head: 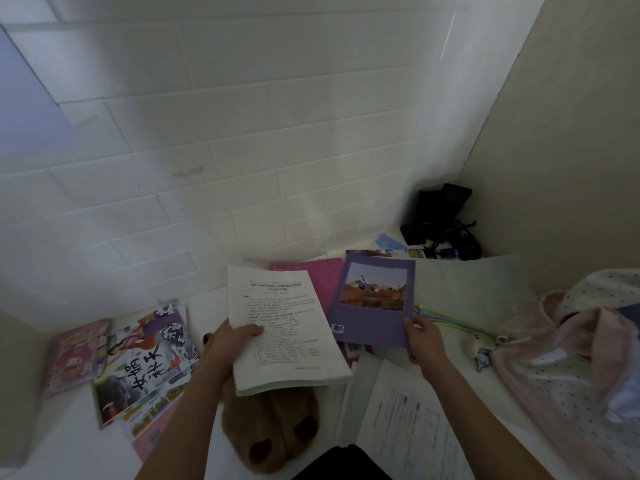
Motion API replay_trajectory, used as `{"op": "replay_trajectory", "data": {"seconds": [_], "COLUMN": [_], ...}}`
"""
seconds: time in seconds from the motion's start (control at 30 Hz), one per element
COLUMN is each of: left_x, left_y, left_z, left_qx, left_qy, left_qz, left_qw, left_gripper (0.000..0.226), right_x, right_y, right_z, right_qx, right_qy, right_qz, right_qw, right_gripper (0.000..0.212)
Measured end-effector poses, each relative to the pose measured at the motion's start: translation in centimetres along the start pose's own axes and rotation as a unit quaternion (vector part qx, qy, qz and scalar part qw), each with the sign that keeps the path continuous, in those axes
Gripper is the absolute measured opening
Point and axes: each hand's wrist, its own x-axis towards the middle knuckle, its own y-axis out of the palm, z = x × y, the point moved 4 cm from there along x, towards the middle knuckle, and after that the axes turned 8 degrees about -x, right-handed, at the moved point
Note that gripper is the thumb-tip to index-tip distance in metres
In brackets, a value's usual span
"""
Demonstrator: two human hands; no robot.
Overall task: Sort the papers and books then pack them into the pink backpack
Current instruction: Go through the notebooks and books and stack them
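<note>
While left hand [231, 337] grips stack of printed papers [284, 327] by left edge, thumb on top, right hand [424, 337] pinches purple book [375, 299] at lower right corner. Both lifted above white table [69, 438]. Pink backpack [568, 358] slumped at table's right edge. Magazines [138, 362] piled near left edge. Brown plush toy [277, 427] under papers, near front edge. Loose sheets [405, 431] front right.
</note>
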Motion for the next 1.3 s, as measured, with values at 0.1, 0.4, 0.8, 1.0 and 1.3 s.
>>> {"op": "replay_trajectory", "data": {"seconds": [0.1, 0.4, 0.8, 1.0, 1.3], "left_x": [0.0, 0.5, 0.6, 0.1, 0.3], "left_y": [-0.3, -0.9, -2.0, -2.1, -2.4], "left_z": [0.1, 0.5, 0.6, 0.5, 0.7], "left_qx": [0.003, -0.010, -0.130, -0.120, -0.124], "left_qy": [0.007, -0.009, -0.056, -0.066, -0.062], "left_qz": [-0.024, -0.042, -0.018, -0.018, -0.001], "left_qw": [1.000, 0.999, 0.990, 0.990, 0.990], "left_gripper": [0.016, 0.022, 0.036, 0.027, 0.007], "right_x": [0.6, 0.8, -3.1, -5.7, -5.6], "right_y": [-2.0, -3.0, 4.3, 11.3, 11.8], "right_z": [-0.4, -2.0, 2.5, 1.6, 1.0], "right_qx": [-0.005, 0.214, -0.238, -0.507, -0.579], "right_qy": [-0.001, 0.134, -0.193, -0.346, -0.393], "right_qz": [-0.083, -0.044, 0.103, 0.225, 0.175], "right_qw": [0.997, 0.967, 0.946, 0.757, 0.693], "right_gripper": [0.031, 0.046, 0.061, 0.096, 0.062]}}
